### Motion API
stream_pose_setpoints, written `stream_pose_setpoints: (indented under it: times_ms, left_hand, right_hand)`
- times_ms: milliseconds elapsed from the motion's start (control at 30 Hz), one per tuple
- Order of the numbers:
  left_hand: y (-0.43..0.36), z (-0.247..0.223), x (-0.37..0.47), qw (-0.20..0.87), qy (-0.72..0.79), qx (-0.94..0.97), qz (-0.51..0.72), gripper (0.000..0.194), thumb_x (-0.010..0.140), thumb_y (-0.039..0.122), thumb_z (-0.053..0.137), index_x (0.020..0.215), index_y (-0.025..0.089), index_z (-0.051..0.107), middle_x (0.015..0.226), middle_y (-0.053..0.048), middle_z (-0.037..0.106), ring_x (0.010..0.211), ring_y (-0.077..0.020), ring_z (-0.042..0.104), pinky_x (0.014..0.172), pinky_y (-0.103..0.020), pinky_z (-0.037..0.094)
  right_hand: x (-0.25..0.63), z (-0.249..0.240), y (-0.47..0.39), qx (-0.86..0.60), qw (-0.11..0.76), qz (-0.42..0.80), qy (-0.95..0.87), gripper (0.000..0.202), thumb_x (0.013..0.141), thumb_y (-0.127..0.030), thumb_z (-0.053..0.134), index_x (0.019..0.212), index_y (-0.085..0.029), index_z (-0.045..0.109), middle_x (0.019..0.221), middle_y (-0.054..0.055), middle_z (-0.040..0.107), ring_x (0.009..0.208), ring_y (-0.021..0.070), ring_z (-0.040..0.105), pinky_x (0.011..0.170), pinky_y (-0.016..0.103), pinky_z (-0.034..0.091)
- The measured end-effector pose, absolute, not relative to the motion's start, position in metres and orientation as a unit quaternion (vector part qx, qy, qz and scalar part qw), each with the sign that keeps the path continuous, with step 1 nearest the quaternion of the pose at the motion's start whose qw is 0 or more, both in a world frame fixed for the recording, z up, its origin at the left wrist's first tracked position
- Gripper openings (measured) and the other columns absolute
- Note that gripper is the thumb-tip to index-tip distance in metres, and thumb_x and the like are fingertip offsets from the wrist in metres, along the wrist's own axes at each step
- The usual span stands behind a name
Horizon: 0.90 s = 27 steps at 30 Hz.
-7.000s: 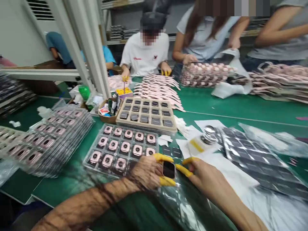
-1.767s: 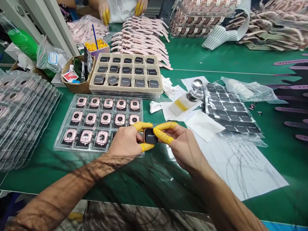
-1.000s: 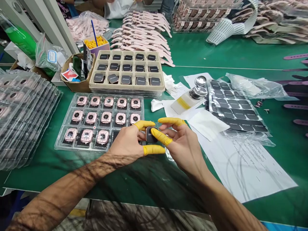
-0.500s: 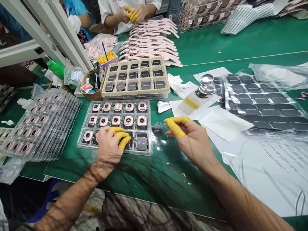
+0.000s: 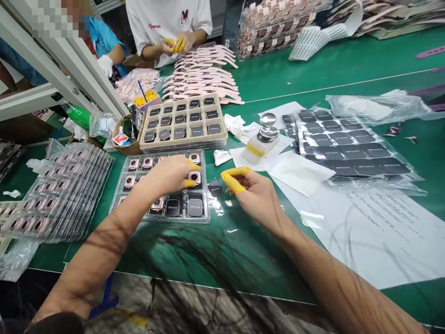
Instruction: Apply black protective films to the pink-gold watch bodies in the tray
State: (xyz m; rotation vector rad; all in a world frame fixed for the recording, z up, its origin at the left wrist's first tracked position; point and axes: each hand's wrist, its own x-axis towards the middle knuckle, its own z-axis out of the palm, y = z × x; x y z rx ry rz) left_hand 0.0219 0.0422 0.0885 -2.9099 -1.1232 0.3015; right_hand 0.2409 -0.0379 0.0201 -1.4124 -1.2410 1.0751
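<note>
My left hand (image 5: 170, 174), with yellow finger cots, reaches over a clear plastic tray (image 5: 207, 208) of pink watch cases. Its yellow-tipped thumb and finger are apart beside a watch case (image 5: 195, 177) in the right column. In the front row, two compartments hold cases with dark faces up, one a black watch face (image 5: 173, 207), the other a greyer watch face (image 5: 195, 207). My right hand (image 5: 252, 190) pinches thumb and index finger together at the edge of a clear film (image 5: 218, 206). A black square sticker (image 5: 215, 189) shows on that film.
Stacked clear trays (image 5: 62, 195) stand at left. A beige tray (image 5: 184, 142) of black squares lies behind. A pump bottle (image 5: 259, 146), papers (image 5: 375, 241) and black sticker sheets (image 5: 351, 144) are at right. Across the table, a co-worker's hands (image 5: 177, 44) work above pink straps (image 5: 205, 74).
My left hand has moved from the front row to the right column of the tray, uncovering a black face. My right hand keeps its pinch. The view has shifted.
</note>
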Motion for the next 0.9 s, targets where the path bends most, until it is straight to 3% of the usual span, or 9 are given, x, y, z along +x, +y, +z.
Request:
stream_pose_setpoints:
  times_ms: [133, 300, 367, 467, 533, 600, 733, 867, 900]
  left_hand:
    - [0.04, 0.081, 0.034, 0.03, -0.301, -0.94, 0.159, 0.025, 0.099, 0.027, 0.058, 0.111, 0.014, 0.077, 0.09, -0.013, 0.075, 0.086, -0.0264, 0.07, 0.076, -0.035, 0.052]
    - [0.045, 0.056, 0.019, -0.001, -0.29, -0.957, 0.032, 0.029, 0.102, 0.021, 0.049, 0.113, 0.01, 0.073, 0.097, -0.016, 0.075, 0.095, -0.0285, 0.069, 0.09, -0.044, 0.055]
    - [0.04, 0.045, 0.021, -0.083, -0.364, -0.922, -0.104, 0.027, 0.1, 0.023, 0.053, 0.116, 0.012, 0.071, 0.104, -0.016, 0.075, 0.1, -0.028, 0.069, 0.094, -0.045, 0.056]
    - [0.021, 0.038, 0.035, -0.352, -0.429, -0.775, -0.303, 0.031, 0.097, 0.035, 0.064, 0.122, 0.017, 0.066, 0.116, -0.011, 0.072, 0.097, -0.023, 0.073, 0.09, -0.04, 0.061]
    - [0.005, 0.038, 0.045, -0.542, -0.416, -0.655, -0.323, 0.047, 0.089, 0.04, 0.076, 0.129, 0.022, 0.059, 0.121, -0.009, 0.07, 0.082, -0.0183, 0.074, 0.078, -0.035, 0.064]
    - [-0.008, 0.039, 0.05, -0.66, -0.388, -0.57, -0.299, 0.06, 0.08, 0.042, 0.086, 0.13, 0.025, 0.057, 0.123, -0.008, 0.068, 0.072, -0.0154, 0.074, 0.071, -0.033, 0.064]
    - [-0.015, 0.039, 0.049, -0.745, -0.354, -0.505, -0.252, 0.059, 0.07, 0.042, 0.094, 0.116, 0.022, 0.064, 0.113, -0.006, 0.068, 0.072, -0.015, 0.074, 0.071, -0.032, 0.064]
    - [-0.013, 0.038, 0.046, -0.778, -0.361, -0.467, -0.216, 0.074, 0.055, 0.035, 0.102, 0.118, 0.022, 0.066, 0.097, -0.002, 0.07, 0.07, -0.0144, 0.072, 0.067, -0.028, 0.059]
    - [-0.014, 0.039, 0.046, -0.776, -0.368, -0.463, -0.22, 0.075, 0.054, 0.033, 0.102, 0.119, 0.022, 0.066, 0.098, -0.002, 0.07, 0.073, -0.0145, 0.073, 0.067, -0.026, 0.059]
  right_hand:
    - [0.246, 0.014, -0.033, -0.569, 0.498, 0.459, -0.467, 0.021, 0.076, -0.035, 0.069, 0.092, -0.021, 0.074, 0.086, 0.001, 0.073, 0.075, 0.017, 0.064, 0.071, 0.033, 0.053]
    - [0.249, 0.009, -0.03, -0.56, 0.528, 0.465, -0.438, 0.02, 0.081, -0.031, 0.07, 0.098, -0.022, 0.073, 0.089, 0.0, 0.072, 0.071, 0.0151, 0.063, 0.067, 0.031, 0.053]
    - [0.249, 0.012, -0.031, -0.545, 0.543, 0.434, -0.469, 0.019, 0.084, -0.033, 0.071, 0.1, -0.022, 0.073, 0.089, 0.001, 0.07, 0.074, 0.0152, 0.063, 0.069, 0.032, 0.054]
    - [0.253, 0.019, -0.033, -0.465, 0.567, 0.309, -0.605, 0.019, 0.09, -0.031, 0.07, 0.108, -0.024, 0.072, 0.094, 0.002, 0.065, 0.081, 0.0159, 0.062, 0.072, 0.033, 0.056]
    - [0.258, 0.022, -0.034, -0.389, 0.541, 0.227, -0.71, 0.024, 0.093, -0.023, 0.067, 0.117, -0.025, 0.07, 0.103, 0.005, 0.062, 0.092, 0.0178, 0.063, 0.077, 0.034, 0.058]
    - [0.262, 0.023, -0.035, -0.339, 0.501, 0.19, -0.773, 0.029, 0.094, -0.016, 0.064, 0.121, -0.026, 0.067, 0.112, 0.008, 0.06, 0.101, 0.0189, 0.063, 0.081, 0.036, 0.059]
    - [0.264, 0.022, -0.035, -0.311, 0.471, 0.172, -0.808, 0.024, 0.095, -0.012, 0.064, 0.112, -0.028, 0.066, 0.112, 0.007, 0.061, 0.095, 0.0173, 0.063, 0.077, 0.034, 0.058]
    - [0.262, 0.025, -0.035, -0.332, 0.496, 0.221, -0.771, 0.005, 0.098, -0.022, 0.06, 0.097, -0.027, 0.063, 0.102, 0.004, 0.061, 0.089, 0.018, 0.064, 0.073, 0.034, 0.056]
    - [0.263, 0.026, -0.034, -0.361, 0.506, 0.245, -0.744, 0.008, 0.1, -0.025, 0.056, 0.093, -0.026, 0.06, 0.099, 0.003, 0.061, 0.085, 0.0175, 0.063, 0.071, 0.033, 0.054]
